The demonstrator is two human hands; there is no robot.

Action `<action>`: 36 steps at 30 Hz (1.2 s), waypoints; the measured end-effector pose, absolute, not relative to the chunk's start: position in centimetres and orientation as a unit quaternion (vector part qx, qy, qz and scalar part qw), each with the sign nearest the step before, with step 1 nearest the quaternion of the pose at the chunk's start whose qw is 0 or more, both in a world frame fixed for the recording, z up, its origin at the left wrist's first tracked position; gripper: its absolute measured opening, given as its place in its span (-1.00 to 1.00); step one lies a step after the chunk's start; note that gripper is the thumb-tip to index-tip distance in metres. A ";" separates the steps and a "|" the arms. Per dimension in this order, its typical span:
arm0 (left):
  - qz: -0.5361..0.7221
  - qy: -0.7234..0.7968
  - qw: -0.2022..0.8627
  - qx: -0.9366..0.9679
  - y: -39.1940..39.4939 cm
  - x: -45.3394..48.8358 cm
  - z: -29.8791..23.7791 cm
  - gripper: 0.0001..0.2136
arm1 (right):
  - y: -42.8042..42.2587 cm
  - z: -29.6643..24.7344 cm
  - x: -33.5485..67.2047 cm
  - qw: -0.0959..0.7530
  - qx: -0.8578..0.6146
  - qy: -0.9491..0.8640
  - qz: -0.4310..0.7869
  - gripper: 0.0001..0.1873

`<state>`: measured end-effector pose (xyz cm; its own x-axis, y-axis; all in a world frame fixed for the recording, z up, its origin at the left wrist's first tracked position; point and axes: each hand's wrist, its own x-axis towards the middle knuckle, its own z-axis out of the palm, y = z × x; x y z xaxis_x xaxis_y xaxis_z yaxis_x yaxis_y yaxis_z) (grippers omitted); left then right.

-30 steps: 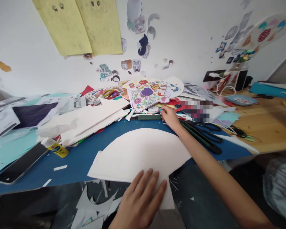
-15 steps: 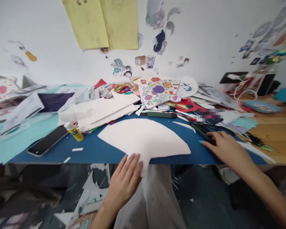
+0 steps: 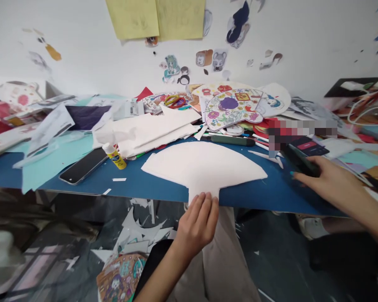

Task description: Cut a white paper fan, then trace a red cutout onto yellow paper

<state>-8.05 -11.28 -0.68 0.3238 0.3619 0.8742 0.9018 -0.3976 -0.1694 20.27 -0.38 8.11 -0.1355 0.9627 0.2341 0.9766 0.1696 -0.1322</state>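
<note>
On the bench [image 3: 157,188] we're resting the white fan [image 3: 201,163]; our left hand [image 3: 198,222] is gripping its handle [image 3: 204,189], seemingly steadying it. Right of the fan, our right hand [image 3: 329,178] is gripping a dark tool [image 3: 300,162], apparently leaving the fan uncovered.

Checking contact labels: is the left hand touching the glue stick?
No, the left hand is on the white fan-shaped cutout, well apart from the yellow glue stick.

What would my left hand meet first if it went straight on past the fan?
Your left hand would likely meet the green tool lying beyond the fan, though depth is unclear.
</note>
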 end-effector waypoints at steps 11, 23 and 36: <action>-0.423 -0.453 0.274 -0.735 -11.5 -7.8 -1.1 -0.80 | -4.1 7.5 9.7 -0.049 -0.296 -0.951 -0.077 -0.29; -0.433 -0.423 0.225 -0.763 -11.4 -9.2 -1.2 -0.79 | -3.0 7.1 10.0 -0.059 -0.247 -0.959 -0.125 0.05; -0.421 -0.435 0.246 -0.756 -11.4 -9.1 -1.1 -0.80 | -3.4 6.2 10.3 -0.050 -0.237 -0.949 -0.203 0.16</action>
<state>-9.13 -11.38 -1.08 0.2659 0.4512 0.8519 0.8663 -0.4995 -0.0059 10.30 -3.42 6.23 -0.8824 0.4705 0.0005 0.4294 0.8050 0.4093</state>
